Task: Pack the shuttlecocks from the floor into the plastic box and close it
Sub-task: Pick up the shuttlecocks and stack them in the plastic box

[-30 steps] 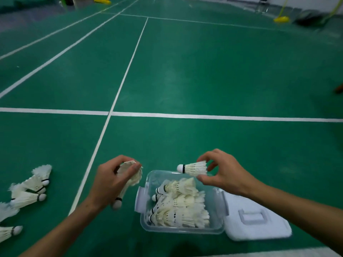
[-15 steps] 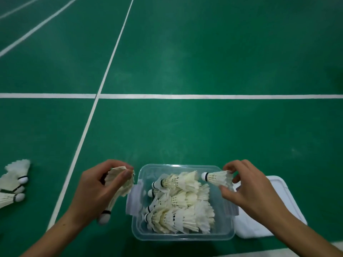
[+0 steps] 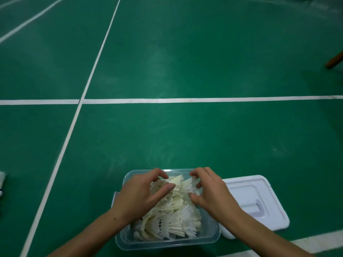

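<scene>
Over the clear rectangular plastic box [image 3: 168,240] on the green court floor [image 3: 185,136], two white feathered shuttlecocks are being set onto the heap of shuttlecocks [image 3: 172,225] already inside. One shuttlecock [image 3: 159,186] is gripped in the curled fingers of the left hand [image 3: 141,197]; another [image 3: 188,185] is pinched at its skirt by the right hand [image 3: 209,193]. Both should be laid flat, nested in line with the rows below, and released gently so that no feathers are crushed and nothing stands above the rim. The white plastic lid [image 3: 254,201] lies just right of the box, off it. At least one more white shuttlecock [image 3: 2,179] shows far left of the box.
</scene>
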